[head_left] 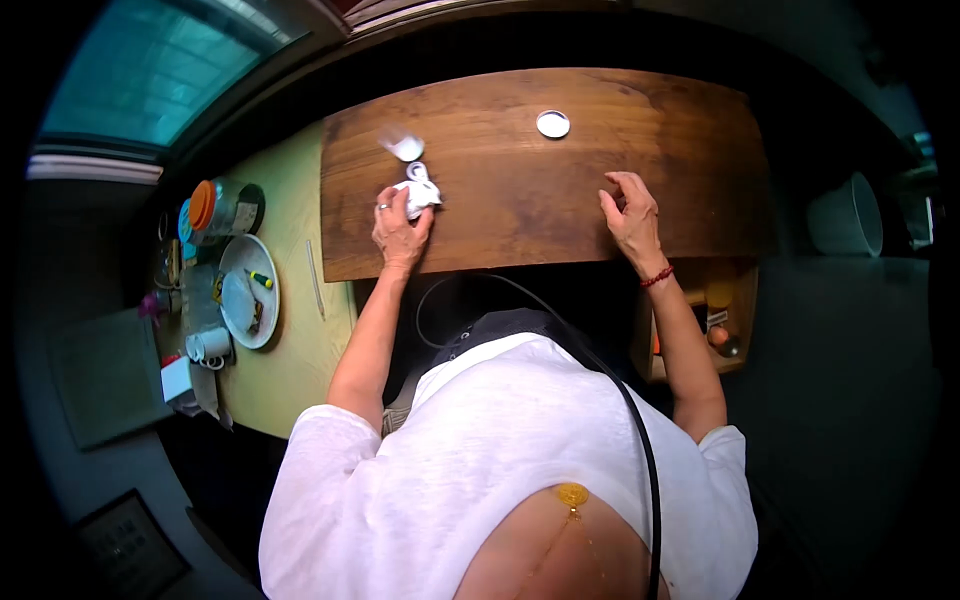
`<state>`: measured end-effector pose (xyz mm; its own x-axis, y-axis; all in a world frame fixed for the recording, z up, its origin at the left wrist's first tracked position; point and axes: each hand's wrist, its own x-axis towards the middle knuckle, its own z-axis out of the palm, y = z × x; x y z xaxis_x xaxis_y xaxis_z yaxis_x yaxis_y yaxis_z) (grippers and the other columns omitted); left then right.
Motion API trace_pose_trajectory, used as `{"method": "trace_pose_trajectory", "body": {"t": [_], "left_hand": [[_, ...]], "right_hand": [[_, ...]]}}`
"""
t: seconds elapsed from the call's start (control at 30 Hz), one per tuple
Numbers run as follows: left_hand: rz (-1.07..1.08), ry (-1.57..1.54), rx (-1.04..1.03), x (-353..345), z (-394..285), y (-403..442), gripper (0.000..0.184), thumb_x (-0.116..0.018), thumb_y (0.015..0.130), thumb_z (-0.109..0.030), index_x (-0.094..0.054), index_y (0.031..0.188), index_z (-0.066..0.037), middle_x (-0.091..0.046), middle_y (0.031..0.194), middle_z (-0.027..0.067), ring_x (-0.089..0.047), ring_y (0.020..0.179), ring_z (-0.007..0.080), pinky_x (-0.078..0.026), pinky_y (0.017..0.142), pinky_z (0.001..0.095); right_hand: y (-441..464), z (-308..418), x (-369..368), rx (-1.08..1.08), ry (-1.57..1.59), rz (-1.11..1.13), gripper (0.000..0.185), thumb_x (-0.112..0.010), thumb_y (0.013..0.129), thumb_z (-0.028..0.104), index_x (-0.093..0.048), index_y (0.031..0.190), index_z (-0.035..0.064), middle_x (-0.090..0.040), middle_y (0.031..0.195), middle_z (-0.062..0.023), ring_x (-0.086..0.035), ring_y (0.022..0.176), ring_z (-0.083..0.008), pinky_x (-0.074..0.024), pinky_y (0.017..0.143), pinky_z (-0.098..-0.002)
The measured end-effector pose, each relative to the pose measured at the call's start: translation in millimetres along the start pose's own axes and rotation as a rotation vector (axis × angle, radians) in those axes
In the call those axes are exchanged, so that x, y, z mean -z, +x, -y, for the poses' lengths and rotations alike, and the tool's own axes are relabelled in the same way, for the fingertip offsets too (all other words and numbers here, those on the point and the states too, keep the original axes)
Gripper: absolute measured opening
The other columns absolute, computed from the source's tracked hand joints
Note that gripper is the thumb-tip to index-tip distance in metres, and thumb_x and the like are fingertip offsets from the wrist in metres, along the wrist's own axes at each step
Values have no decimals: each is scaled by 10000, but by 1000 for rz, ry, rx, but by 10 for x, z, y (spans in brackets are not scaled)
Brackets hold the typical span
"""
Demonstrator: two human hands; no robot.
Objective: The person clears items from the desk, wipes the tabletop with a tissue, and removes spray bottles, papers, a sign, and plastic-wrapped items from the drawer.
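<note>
My left hand (pixel 402 228) is at the left part of the brown wooden table (pixel 490 200), its fingers closed around a crumpled white item (pixel 420 192). A small white ring-shaped piece (pixel 417 171) touches the far side of that item. Just beyond lies a white object (pixel 405 148), partly blurred, its kind unclear. Toward the back middle of the table rests a round white lid or dish (pixel 553 124) with a dark rim. My right hand (pixel 632 212) hovers over the right part of the table, fingers curved and apart, holding nothing.
On the light green surface (pixel 300 290) to the left are an oval tray (pixel 272 330), an orange-lidded jar (pixel 204 205) and a white cup (pixel 208 345). An open drawer (pixel 745 360) holds small items below the table's right side. A bucket (pixel 846 220) stands far right.
</note>
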<state>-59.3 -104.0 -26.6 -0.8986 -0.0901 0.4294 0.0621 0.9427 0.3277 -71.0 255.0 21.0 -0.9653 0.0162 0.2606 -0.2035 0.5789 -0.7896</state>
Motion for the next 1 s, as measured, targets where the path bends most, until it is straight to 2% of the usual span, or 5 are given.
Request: {"method": "trace_pose_trajectory", "body": {"t": [0.2, 0.57, 0.67, 0.77, 1.0], "left_hand": [[1, -175, 51, 47, 94, 5, 396, -656, 653, -150, -570, 1035, -90, -504, 1091, 126, -530, 958, 327, -463, 773, 409], [79, -299, -31, 248, 431, 124, 293, -610, 679, -14, -593, 966, -69, -538, 999, 112, -557, 881, 302, -475, 702, 383], [192, -213, -20, 376, 521, 157, 434, -694, 671, -134, -558, 1078, -71, -504, 1101, 147, -524, 981, 328, -457, 773, 404], [452, -104, -24, 669, 467, 316, 894, -784, 571, -456, -426, 1258, -9, -392, 1265, 194, -413, 1142, 343, -353, 905, 460], [181, -280, -50, 237, 548, 875, 791, -736, 652, -452, -445, 1225, 8, -446, 1226, 185, -429, 1125, 325, -365, 893, 425]], "right_hand": [[850, -95, -828, 186, -268, -1, 471, -679, 703, 146, -508, 1119, 8, -514, 1141, -185, -502, 1033, -357, -426, 870, -404], [990, 93, -1158, 143, -342, -13, 335, -676, 733, 171, -575, 1017, 25, -577, 1013, -143, -575, 910, -309, -475, 775, -360], [840, 359, -1249, 194, -186, 10, 355, -693, 727, 173, -574, 1015, 1, -587, 970, -165, -584, 881, -313, -475, 753, -351], [600, 670, -1349, 126, -119, 102, 338, -698, 720, 161, -578, 989, -7, -588, 960, -166, -586, 867, -318, -476, 741, -344], [220, 958, -1561, 109, -89, 146, 373, -712, 708, 160, -569, 1011, -2, -583, 973, -162, -597, 833, -308, -493, 690, -330]]}}
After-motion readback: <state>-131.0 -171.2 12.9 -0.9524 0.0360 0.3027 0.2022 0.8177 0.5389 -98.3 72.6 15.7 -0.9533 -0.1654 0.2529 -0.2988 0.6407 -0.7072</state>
